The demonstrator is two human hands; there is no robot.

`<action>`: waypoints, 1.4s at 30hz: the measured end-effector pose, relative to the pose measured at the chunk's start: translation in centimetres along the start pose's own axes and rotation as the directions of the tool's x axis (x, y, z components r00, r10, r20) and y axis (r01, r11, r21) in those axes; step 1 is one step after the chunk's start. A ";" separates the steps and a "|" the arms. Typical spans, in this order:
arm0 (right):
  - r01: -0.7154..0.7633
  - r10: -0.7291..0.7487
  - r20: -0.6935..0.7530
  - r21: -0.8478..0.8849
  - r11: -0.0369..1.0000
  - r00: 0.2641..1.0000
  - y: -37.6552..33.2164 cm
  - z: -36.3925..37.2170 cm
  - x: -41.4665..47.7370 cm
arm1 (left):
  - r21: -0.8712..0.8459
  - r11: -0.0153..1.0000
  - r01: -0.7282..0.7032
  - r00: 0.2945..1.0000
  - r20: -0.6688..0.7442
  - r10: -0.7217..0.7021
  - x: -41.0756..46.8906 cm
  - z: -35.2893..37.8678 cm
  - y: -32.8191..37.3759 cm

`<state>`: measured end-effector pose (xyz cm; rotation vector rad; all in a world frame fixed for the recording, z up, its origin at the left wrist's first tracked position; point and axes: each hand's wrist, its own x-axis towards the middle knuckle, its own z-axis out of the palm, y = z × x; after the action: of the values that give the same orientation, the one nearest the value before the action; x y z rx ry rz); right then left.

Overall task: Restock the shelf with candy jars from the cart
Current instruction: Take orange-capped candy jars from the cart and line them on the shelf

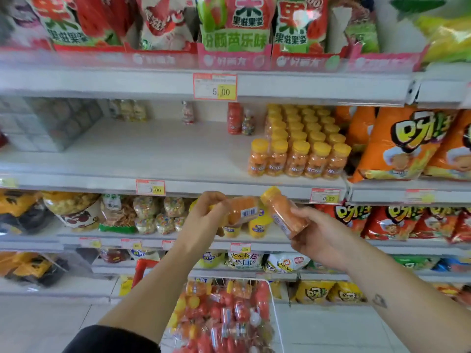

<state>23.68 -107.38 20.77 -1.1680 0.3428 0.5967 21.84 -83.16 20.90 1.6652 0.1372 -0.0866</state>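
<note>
Candy jar (242, 211), left hand (206, 212) | second jar (285, 212), right hand (321, 235) | below shelf edge (229, 187)

Left hand (207, 212) holding orange jar (242, 210), right hand (321, 233) holding tilted jar (285, 212)

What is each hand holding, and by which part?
The left hand grips an orange candy jar, lying sideways, around its cap end. The right hand grips a second jar by its base end, cap tilted up-left.

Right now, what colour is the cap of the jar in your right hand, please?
Yellow; the cap of that jar shows best in the head view.
</note>
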 end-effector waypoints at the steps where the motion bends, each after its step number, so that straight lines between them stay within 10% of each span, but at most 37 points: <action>1: 0.030 -0.030 0.001 0.002 1.000 1.000 -0.4 0.1 -0.2 | -0.026 1.000 0.003 1.000 0.009 -0.002 0.6 0.2 0.5; 11: 0.252 -0.249 -0.081 0.029 0.967 0.965 -2.2 1.7 -0.1 | -0.524 0.804 0.282 0.959 0.160 -0.233 5.2 0.1 3.8; 26: 0.242 -0.232 -0.146 0.052 0.969 0.962 -5.0 2.9 0.8 | -0.771 0.488 0.410 0.906 0.279 -0.320 8.6 1.3 4.8; 35: 0.403 -0.490 -0.131 -0.410 0.818 0.862 -8.0 6.3 3.4 | -0.225 0.974 -0.002 0.998 0.062 0.017 13.8 -1.8 4.9; 42: 0.472 -0.686 -0.062 -0.681 0.560 0.725 -10.8 8.9 6.2 | 0.170 0.969 -0.181 0.983 0.010 0.182 17.3 -2.4 4.5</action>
<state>34.62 -100.33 28.81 -1.9376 -0.0161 -0.1306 39.54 -80.52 23.16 1.8415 -0.0197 0.0465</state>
